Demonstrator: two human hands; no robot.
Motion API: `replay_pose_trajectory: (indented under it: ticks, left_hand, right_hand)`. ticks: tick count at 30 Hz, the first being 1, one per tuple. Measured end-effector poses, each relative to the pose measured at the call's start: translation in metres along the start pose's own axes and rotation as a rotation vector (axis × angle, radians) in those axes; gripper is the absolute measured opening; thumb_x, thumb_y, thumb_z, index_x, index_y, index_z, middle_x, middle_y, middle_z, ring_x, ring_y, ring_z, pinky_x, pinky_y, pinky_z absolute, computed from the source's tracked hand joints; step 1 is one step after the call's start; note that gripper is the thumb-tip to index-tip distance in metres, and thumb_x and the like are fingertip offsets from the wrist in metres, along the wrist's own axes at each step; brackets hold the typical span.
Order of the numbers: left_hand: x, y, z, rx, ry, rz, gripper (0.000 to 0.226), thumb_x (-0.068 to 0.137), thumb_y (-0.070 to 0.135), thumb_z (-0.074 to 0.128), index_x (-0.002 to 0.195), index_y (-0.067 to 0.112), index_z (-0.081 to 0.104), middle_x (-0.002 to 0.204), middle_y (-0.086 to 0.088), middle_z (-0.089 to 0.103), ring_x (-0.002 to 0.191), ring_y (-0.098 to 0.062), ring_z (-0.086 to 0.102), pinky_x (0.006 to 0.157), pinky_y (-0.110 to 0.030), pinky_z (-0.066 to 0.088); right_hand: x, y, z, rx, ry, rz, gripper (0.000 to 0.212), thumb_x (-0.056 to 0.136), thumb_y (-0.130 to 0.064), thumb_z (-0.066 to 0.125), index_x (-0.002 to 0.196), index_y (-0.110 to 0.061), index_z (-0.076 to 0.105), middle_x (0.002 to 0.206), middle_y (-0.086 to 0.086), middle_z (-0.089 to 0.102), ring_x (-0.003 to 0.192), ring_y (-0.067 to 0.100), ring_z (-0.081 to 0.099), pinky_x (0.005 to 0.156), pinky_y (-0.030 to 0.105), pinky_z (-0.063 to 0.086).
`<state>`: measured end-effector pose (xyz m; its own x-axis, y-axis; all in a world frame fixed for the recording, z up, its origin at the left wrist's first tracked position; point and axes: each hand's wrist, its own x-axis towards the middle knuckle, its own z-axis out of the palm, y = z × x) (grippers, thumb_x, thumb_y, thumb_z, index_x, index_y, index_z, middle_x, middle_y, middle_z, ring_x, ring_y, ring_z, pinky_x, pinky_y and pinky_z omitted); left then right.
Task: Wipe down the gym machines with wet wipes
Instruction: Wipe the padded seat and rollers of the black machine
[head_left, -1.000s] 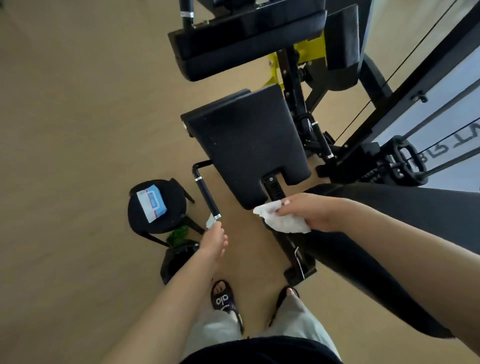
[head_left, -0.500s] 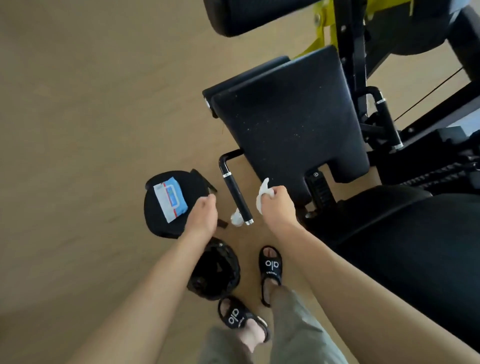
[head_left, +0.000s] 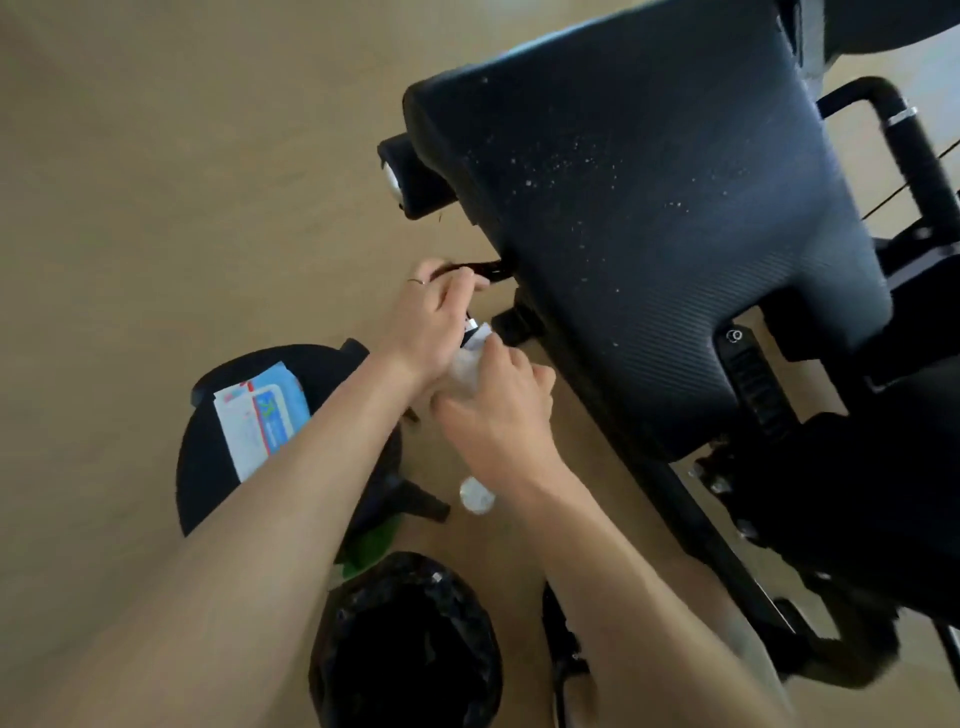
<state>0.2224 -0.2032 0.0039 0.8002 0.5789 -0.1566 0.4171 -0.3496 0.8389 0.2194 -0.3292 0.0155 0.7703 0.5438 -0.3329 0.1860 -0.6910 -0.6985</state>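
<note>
A black gym machine fills the right side, its padded seat (head_left: 660, 218) speckled with white dust. Its left side handle (head_left: 480, 270) sticks out below the seat's left edge, mostly hidden by my hands. My left hand (head_left: 431, 317) curls around the upper part of that handle. My right hand (head_left: 504, 410) grips the handle lower down through a white wet wipe (head_left: 470, 358), bunched between the two hands. The handle's white end cap (head_left: 475, 496) shows below my right wrist.
A black round stool (head_left: 208, 457) at the left carries a blue and white wet wipe pack (head_left: 260, 415). A black-lined bin (head_left: 405, 639) stands below it on the tan floor. The machine's right handle (head_left: 914, 150) and frame (head_left: 727, 566) crowd the right side.
I have bent closer to the machine. Both hands moved from beside the side handle onto it: the left now grips its top, the right wraps the wipe around it.
</note>
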Motion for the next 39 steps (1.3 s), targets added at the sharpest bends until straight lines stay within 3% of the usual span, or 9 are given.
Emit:
replay_pose_trajectory:
  ticks: [6,9,14,17,20,24,27,30,39]
  left_hand:
    - [0.016,-0.032,0.006,-0.078,0.059,0.247,0.048,0.108,0.028,0.034,0.077,0.023,0.071,0.111,0.009,0.056,0.107,0.005,0.051,0.091,-0.015,0.038]
    - [0.02,-0.035,0.005,-0.035,0.048,0.294,0.05,0.106,0.03,0.033,0.07,0.025,0.066,0.107,0.005,0.059,0.094,0.005,0.054,0.083,-0.019,0.039]
    - [0.02,-0.035,-0.001,-0.074,-0.012,0.324,0.045,0.105,0.025,0.033,0.085,0.006,0.069,0.082,0.005,0.065,0.069,0.005,0.056,0.064,-0.011,0.044]
    - [0.017,-0.035,-0.008,-0.016,-0.067,0.326,0.044,0.104,0.027,0.033,0.093,0.007,0.07,0.094,-0.001,0.069,0.085,-0.005,0.059,0.078,-0.023,0.045]
    - [0.017,-0.034,-0.013,0.02,-0.084,0.291,0.048,0.105,0.033,0.027,0.096,0.013,0.07,0.104,0.001,0.067,0.098,-0.012,0.057,0.081,-0.027,0.04]
    - [0.014,-0.033,-0.008,-0.017,-0.065,0.274,0.056,0.107,0.037,0.02,0.098,0.013,0.07,0.101,0.005,0.065,0.098,-0.01,0.054,0.079,-0.026,0.038]
    - [0.014,-0.035,-0.004,-0.017,-0.045,0.273,0.054,0.105,0.036,0.021,0.094,0.013,0.067,0.096,0.005,0.064,0.094,-0.012,0.055,0.078,-0.029,0.039]
    - [0.016,-0.034,-0.003,-0.019,-0.021,0.272,0.049,0.1,0.038,0.022,0.082,0.018,0.063,0.093,0.003,0.063,0.086,-0.013,0.053,0.076,-0.031,0.039]
    - [0.009,-0.035,0.01,-0.125,0.017,0.281,0.032,0.105,0.027,0.028,0.084,0.017,0.05,0.089,0.004,0.048,0.08,-0.01,0.046,0.066,-0.027,0.035]
  right_hand:
    - [0.014,0.008,-0.007,0.367,-0.113,0.0,0.028,0.076,-0.048,0.063,0.096,-0.028,0.063,0.104,0.0,0.064,0.113,0.023,0.052,0.091,0.044,0.051]
    - [0.031,0.006,-0.002,0.282,-0.071,-0.044,0.02,0.095,-0.039,0.051,0.093,-0.022,0.061,0.09,0.0,0.059,0.098,0.029,0.053,0.091,0.047,0.046]
    - [0.043,0.012,0.008,-0.113,-0.029,-0.29,0.027,0.105,-0.02,0.046,0.122,-0.001,0.055,0.098,0.006,0.055,0.084,0.021,0.056,0.065,0.03,0.045]
    - [0.049,0.011,0.009,-0.24,0.018,-0.269,0.014,0.098,-0.019,0.054,0.1,-0.005,0.057,0.086,0.002,0.057,0.072,0.017,0.058,0.055,0.025,0.042]
    - [0.054,0.002,0.006,-0.176,0.012,-0.154,0.017,0.093,-0.021,0.063,0.08,-0.013,0.055,0.074,0.002,0.065,0.066,0.017,0.064,0.055,0.028,0.05]
    - [0.059,-0.002,0.007,-0.077,-0.007,-0.094,0.019,0.091,-0.017,0.067,0.078,-0.014,0.053,0.074,0.005,0.065,0.06,0.021,0.065,0.064,0.032,0.06]
    - [0.06,0.004,0.019,-0.113,0.165,-0.054,0.016,0.091,-0.024,0.065,0.099,-0.011,0.059,0.075,0.006,0.071,0.049,0.015,0.064,0.051,0.025,0.05]
    - [0.046,0.016,0.027,-0.334,0.34,-0.087,0.014,0.091,-0.025,0.062,0.102,-0.018,0.058,0.087,0.0,0.066,0.062,0.014,0.056,0.05,0.026,0.035]
    - [-0.029,0.08,0.034,-0.542,0.359,-0.057,0.006,0.103,-0.024,0.056,0.106,-0.023,0.052,0.069,-0.009,0.04,0.056,0.009,0.039,0.059,0.032,0.034]
